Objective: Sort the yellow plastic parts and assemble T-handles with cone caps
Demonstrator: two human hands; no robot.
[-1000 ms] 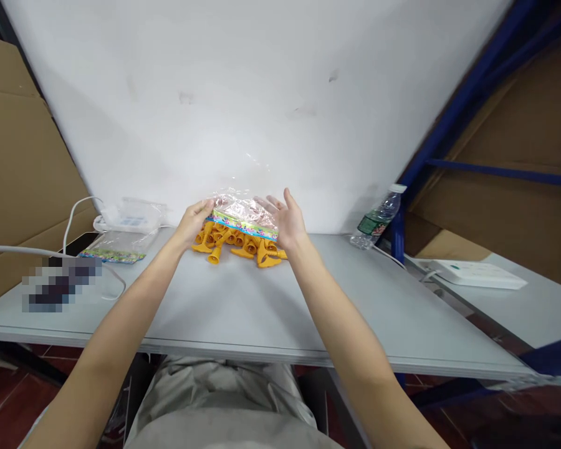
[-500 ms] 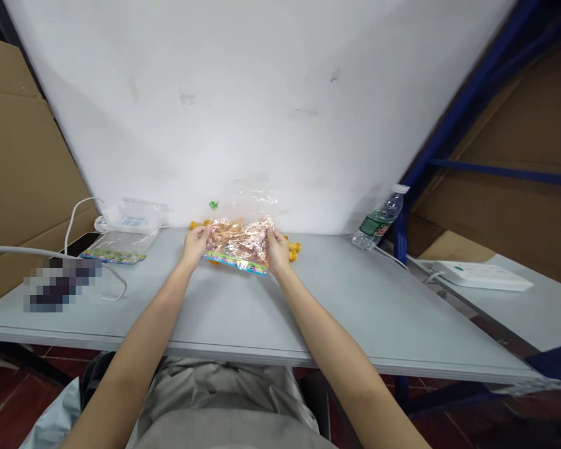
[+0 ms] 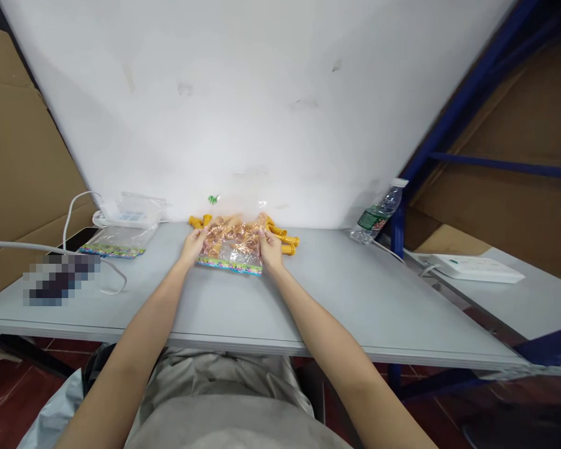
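A clear plastic bag point(image 3: 231, 246) with a colourful printed strip along its near edge lies at the back of the grey table point(image 3: 262, 305). My left hand point(image 3: 194, 243) pinches its left side and my right hand point(image 3: 268, 246) pinches its right side. Behind and partly under the bag lies a heap of small orange plastic pieces point(image 3: 280, 237), some showing through the film.
A second clear bag with a printed strip point(image 3: 115, 240) lies at the back left beside a white power strip point(image 3: 121, 218) and its cable. A water bottle point(image 3: 378, 215) lies at the back right. A white device point(image 3: 472, 268) sits on the neighbouring table. White wall behind; cardboard left and right.
My right hand went from open beside the bag to pinching its right edge. Both hands brought the bag down toward me, so the printed strip now faces me and the orange pieces lie behind it.
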